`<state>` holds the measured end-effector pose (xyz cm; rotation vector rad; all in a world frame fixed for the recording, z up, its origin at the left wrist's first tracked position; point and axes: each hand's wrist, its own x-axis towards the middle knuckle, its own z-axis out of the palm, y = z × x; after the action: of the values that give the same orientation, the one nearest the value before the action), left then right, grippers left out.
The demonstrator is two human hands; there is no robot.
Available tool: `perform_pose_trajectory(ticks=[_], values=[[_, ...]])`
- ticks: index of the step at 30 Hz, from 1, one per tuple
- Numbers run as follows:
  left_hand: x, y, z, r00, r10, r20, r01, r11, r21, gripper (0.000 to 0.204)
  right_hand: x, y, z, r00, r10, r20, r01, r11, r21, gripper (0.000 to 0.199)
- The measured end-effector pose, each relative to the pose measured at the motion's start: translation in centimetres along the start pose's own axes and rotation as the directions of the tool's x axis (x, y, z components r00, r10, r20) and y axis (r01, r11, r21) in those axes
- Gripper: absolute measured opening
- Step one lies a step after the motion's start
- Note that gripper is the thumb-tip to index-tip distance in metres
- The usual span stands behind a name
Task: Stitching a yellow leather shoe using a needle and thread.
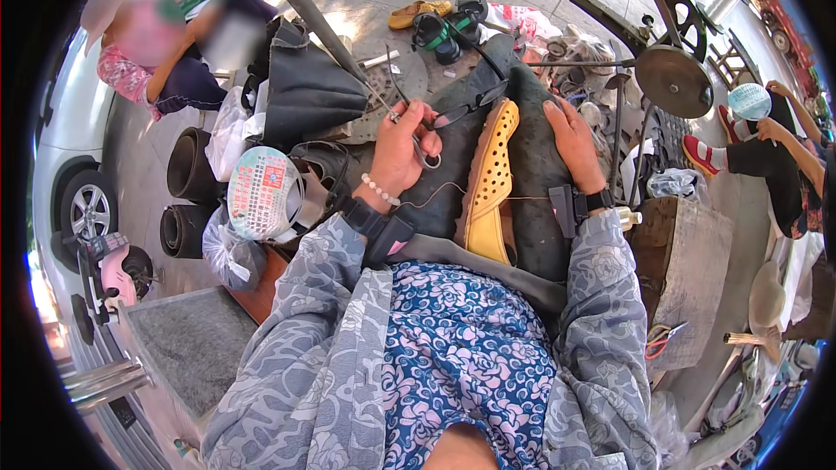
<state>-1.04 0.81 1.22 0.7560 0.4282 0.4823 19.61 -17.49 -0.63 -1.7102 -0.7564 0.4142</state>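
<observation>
With 12 o'clock pointing away from the wearer, the yellow perforated slip-on shoe [495,176] sits in the middle of the lap, on a dark lap cover [533,144], its toe toward 12, heel toward 6 and the edge of its tan sole facing 9. The left hand [401,152], at the shoe's 10 o'clock, is curled around metal scissors [429,159], whose ring handle shows below the fingers, with its fingertips at one end of black-framed eyeglasses [471,105]. The right hand [573,141], at about 2, lies with fingers loosely extended against the lap cover and appears to grasp nothing. A fine thread [440,191] runs from the shoe toward 9 and 3; whether either hand pinches an end, I cannot tell. The shoe looks light, with a supple upper that would probably dent under a squeeze, and a firmer sole; the punched holes should give fingertips some grip. The best hold is likely around the sole edge at mid-length, thumb on the upper, clear of the thread, which could snag or snap if tugged. The eyeglasses look slim and easily bent, better taken by the bridge than by a temple or lens.
</observation>
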Motion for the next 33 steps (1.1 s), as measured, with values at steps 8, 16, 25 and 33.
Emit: perform_pose_trajectory(ticks=[8, 16, 25, 33], values=[[-1.2, 2.1, 0.1, 0.996, -0.053, 0.075, 0.061, 0.993, -0.106, 0.016, -3.3, -2.9, -2.2, 0.998, 0.035, 0.057, -0.031, 0.997, -0.074, 0.044], [-5.9, 6.5, 5.0, 0.942, -0.056, 0.332, -0.201, 0.696, 0.689, 0.016, -9.3, -12.4, -0.9, 0.969, 0.126, 0.211, -0.199, 0.907, 0.372, 0.049], [-10.4, 8.2, 6.5, 0.894, -0.22, 0.389, -0.141, 0.687, 0.713, 0.012, -12.9, -14.5, -2.4, 0.939, -0.009, 0.344, 0.039, 0.996, -0.083, 0.027], [-11.6, 8.2, 6.7, 0.903, -0.015, 0.429, -0.265, 0.768, 0.584, 0.016, -15.9, -16.1, -2.9, 0.955, 0.169, 0.242, -0.283, 0.759, 0.586, 0.02]])
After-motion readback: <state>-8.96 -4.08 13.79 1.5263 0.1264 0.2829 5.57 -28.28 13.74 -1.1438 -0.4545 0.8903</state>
